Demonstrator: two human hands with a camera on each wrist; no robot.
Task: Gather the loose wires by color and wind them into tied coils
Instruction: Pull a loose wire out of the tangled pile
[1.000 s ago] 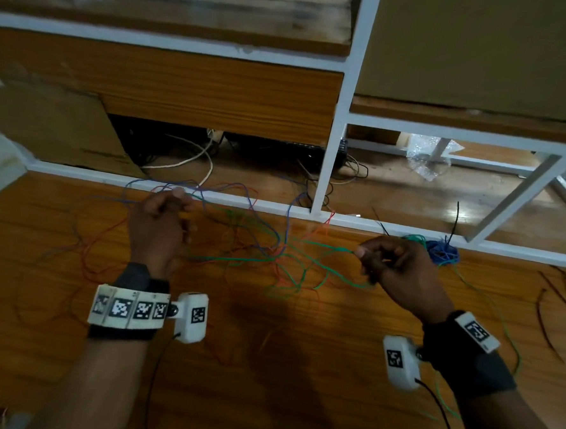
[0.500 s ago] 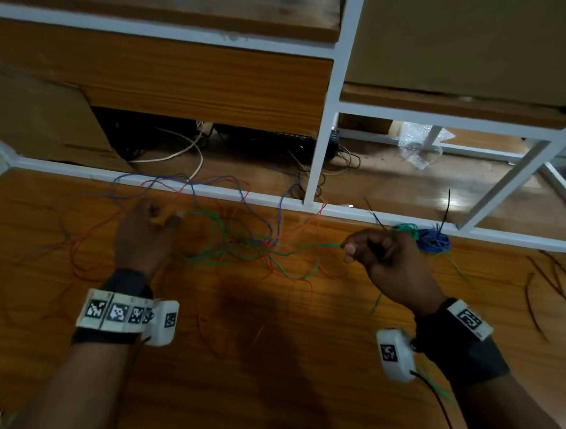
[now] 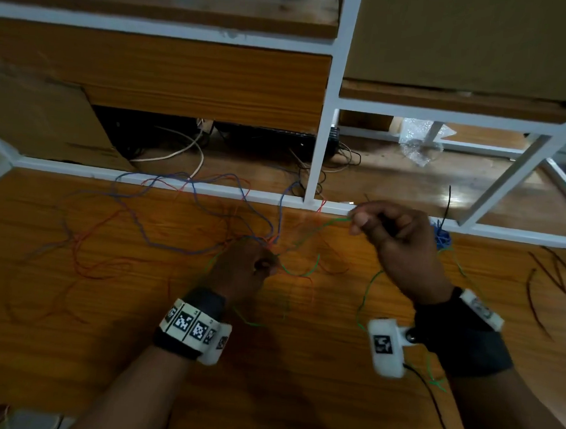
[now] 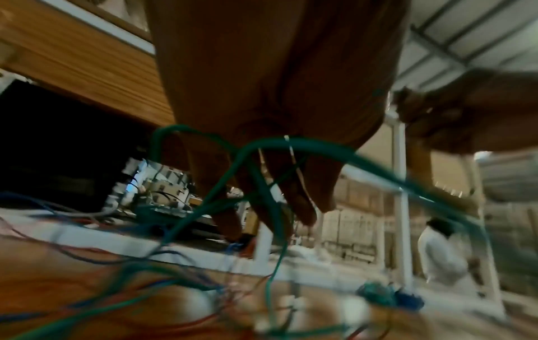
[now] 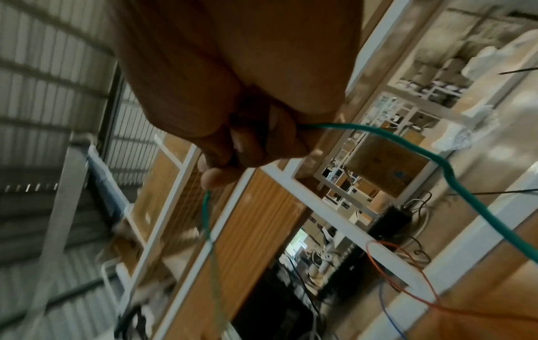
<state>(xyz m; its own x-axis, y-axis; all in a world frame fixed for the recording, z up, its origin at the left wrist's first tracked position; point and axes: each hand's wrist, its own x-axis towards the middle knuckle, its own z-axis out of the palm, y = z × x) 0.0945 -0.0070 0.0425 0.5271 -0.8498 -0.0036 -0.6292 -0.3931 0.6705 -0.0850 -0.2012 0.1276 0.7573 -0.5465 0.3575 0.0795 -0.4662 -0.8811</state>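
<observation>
A thin green wire (image 3: 327,224) stretches in the air between my two hands above the wooden table (image 3: 298,381). My right hand (image 3: 361,219) pinches one stretch of it near the white frame rail; in the right wrist view my right hand (image 5: 241,147) has its fingers curled tight on the green wire (image 5: 407,147). My left hand (image 3: 259,262) is a fist at the table's centre. In the left wrist view, loops of the green wire (image 4: 305,143) cross the curled fingers (image 4: 276,184). Loose blue wires (image 3: 173,247) and red wires (image 3: 83,261) sprawl left of the hands.
A small blue and green wire bundle (image 3: 442,235) lies just behind my right hand, with a black wire (image 3: 448,204) sticking up there. Dark brown wires (image 3: 542,280) lie at the table's right. A white metal frame (image 3: 319,133) and a wooden panel bound the far edge.
My left hand has moved right to the table's centre, carrying green wire loops with it. My right hand stays near the rail, slightly higher, and the green wire between the hands is shorter.
</observation>
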